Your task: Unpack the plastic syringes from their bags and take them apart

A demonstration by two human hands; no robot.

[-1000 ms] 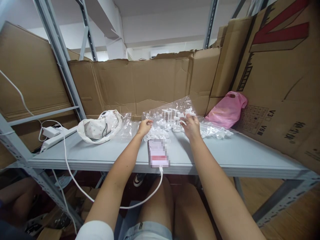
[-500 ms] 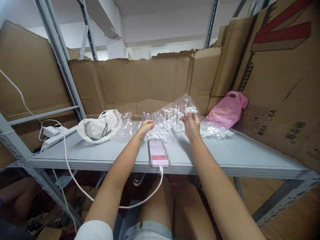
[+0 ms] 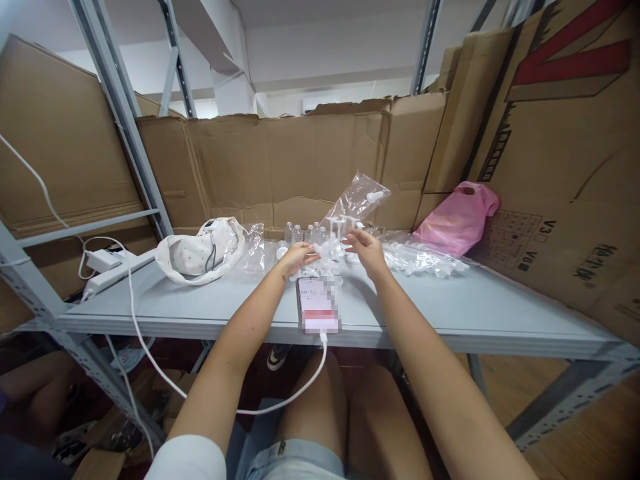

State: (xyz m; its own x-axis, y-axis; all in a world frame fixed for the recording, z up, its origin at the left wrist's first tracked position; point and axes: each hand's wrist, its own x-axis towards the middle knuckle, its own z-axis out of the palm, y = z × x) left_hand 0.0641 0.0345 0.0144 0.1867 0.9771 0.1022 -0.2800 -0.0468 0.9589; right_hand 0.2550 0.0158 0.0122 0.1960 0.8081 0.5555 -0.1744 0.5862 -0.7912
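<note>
Nearby, a white cable (image 3: 303,395) droops off the near edge of the bench (image 3: 240,308) and passes under the left forearm; a snagged elbow could drag the phone (image 3: 311,300) it feeds. Just beyond: loose small white parts (image 3: 325,269), heaped between the hands. A careless sleeve or wrist would likely scatter them. Left hand (image 3: 299,257) at heap's left side, fingertips narrow; cannot tell what they pinch, so a slip is possible. Right hand (image 3: 367,252) to the right, fingers slightly parted; cannot tell if anything is held. Close by its fingertips, upright white pieces (image 3: 337,227), easily toppled by a knuckle. Far side: clear bottles (image 3: 298,233), upright, tippable if the raised clear bag (image 3: 356,193) sags left.
</note>
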